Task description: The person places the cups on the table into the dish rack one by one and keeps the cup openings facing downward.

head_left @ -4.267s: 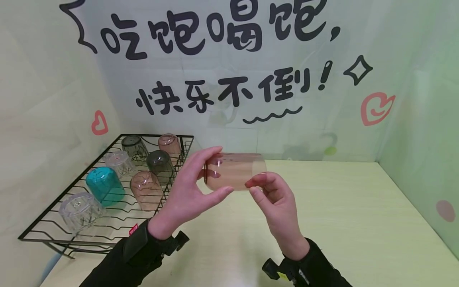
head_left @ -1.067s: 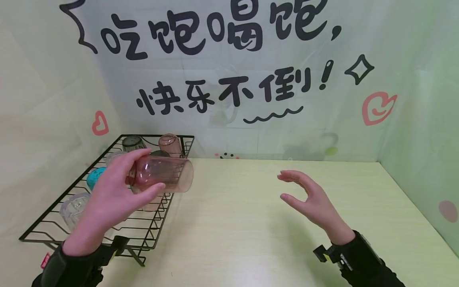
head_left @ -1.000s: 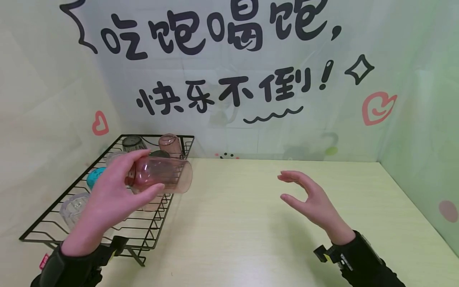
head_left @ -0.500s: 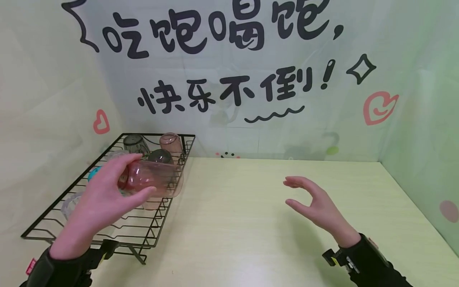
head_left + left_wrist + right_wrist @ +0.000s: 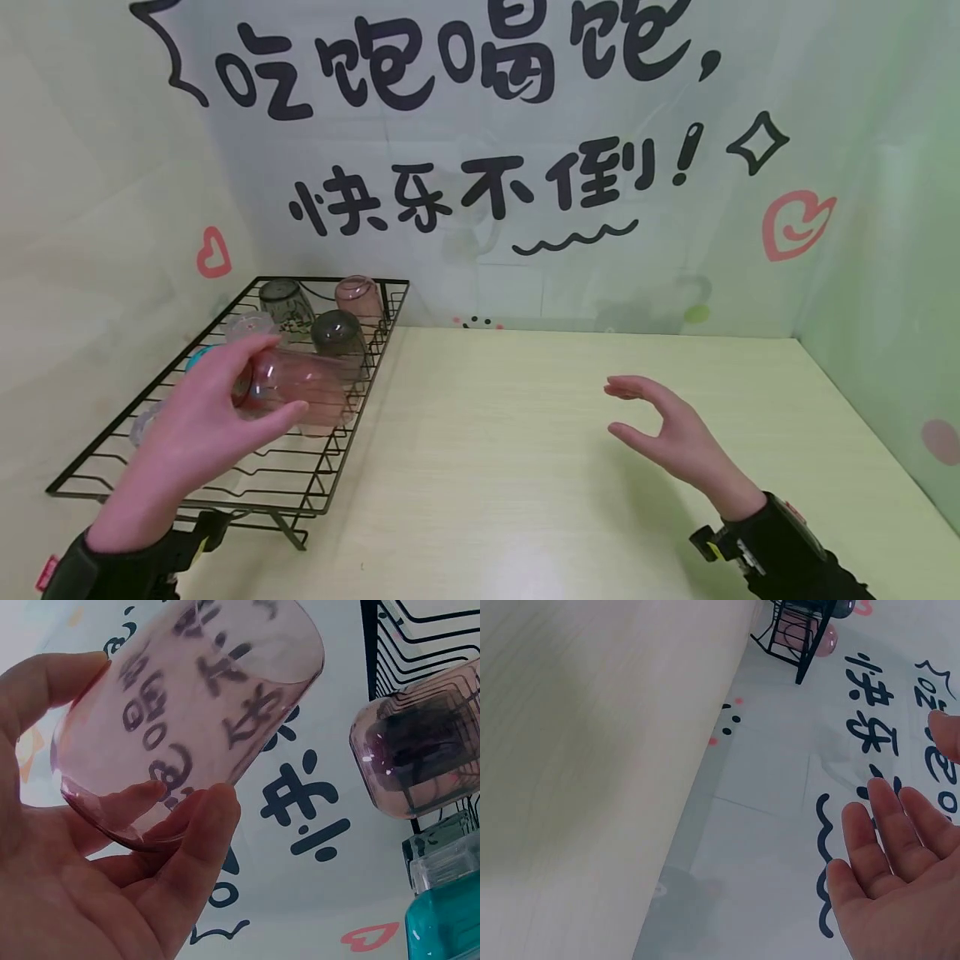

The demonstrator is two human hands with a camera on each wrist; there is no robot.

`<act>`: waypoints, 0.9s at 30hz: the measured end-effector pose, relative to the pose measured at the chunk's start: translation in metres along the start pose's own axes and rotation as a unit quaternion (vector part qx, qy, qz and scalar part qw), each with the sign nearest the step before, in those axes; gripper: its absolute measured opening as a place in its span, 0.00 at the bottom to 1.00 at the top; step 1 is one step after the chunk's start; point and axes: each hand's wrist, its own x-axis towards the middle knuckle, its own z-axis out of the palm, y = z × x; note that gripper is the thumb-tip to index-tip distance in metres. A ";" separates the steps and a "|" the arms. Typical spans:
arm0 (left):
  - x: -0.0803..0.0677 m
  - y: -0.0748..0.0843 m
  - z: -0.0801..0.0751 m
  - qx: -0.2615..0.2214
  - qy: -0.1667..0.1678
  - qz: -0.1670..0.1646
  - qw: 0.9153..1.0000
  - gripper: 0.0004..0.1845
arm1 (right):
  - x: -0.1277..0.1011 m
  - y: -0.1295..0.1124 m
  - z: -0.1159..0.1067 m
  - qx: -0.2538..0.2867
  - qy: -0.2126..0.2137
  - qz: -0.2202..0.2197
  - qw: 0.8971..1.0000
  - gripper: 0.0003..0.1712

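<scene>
My left hand [image 5: 198, 412] grips a clear pink glass [image 5: 296, 390] by its base, thumb on one side and fingers on the other. The glass lies sideways above the black wire rack [image 5: 300, 492]. In the left wrist view the pink glass [image 5: 187, 705] fills the frame, pinched between my thumb and fingers [image 5: 191, 862]. My right hand [image 5: 663, 425] hovers over the table [image 5: 525, 467] with loosely bent fingers and holds nothing; its fingers [image 5: 889, 847] also show in the right wrist view.
Several upturned glasses stand on the rack: a dark one [image 5: 337, 332], a grey one [image 5: 283, 302], a pink one [image 5: 358, 297], a teal one [image 5: 197, 358], clear ones [image 5: 142, 425]. Printed walls close the back and both sides.
My left hand has carried the pink glass leftward and a little lower, from the table's middle to above the rack. My right hand let go of it and drifted right.
</scene>
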 end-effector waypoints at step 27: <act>-0.009 -0.023 -0.004 0.107 -0.116 -0.074 0.985 0.43 | -0.014 0.013 -0.011 -0.062 0.010 -0.006 0.998 0.30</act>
